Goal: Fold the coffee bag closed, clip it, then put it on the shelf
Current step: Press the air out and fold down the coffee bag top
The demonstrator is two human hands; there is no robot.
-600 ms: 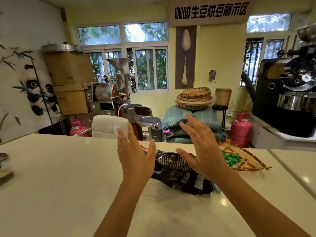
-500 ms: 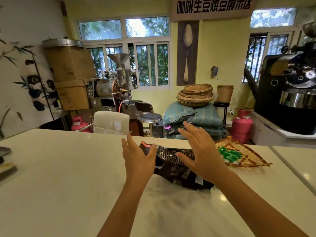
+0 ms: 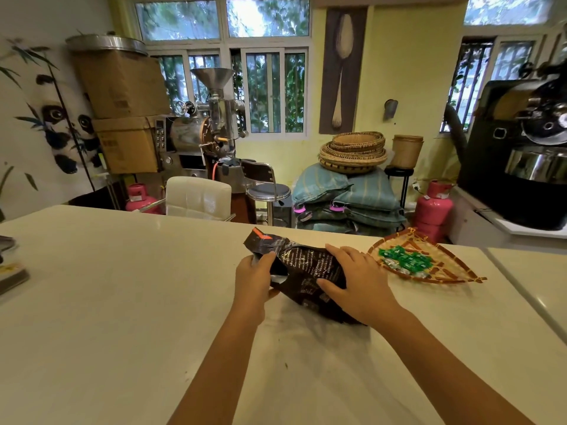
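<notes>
A dark brown coffee bag point(image 3: 302, 268) with pale print and an orange tab at its crumpled top lies on its side on the white counter point(image 3: 107, 302). My left hand point(image 3: 254, 279) grips the bag's open, crumpled end on the left. My right hand point(image 3: 357, 282) wraps over the bag's body, fingers on top and thumb on the near side. The bag's lower end is hidden under my right hand. No clip and no shelf can be made out.
A woven bamboo tray point(image 3: 429, 263) with green wrapped sweets sits just right of the bag. Dark flat items point(image 3: 12, 276) lie at the counter's left edge. Beyond the counter stand a white chair point(image 3: 198, 196), a roaster point(image 3: 211, 127), sacks point(image 3: 346, 200) and pink gas cylinders point(image 3: 433, 210).
Both hands were raised and open above the bag; they have dropped onto it and closed on it. The camera has tilted down.
</notes>
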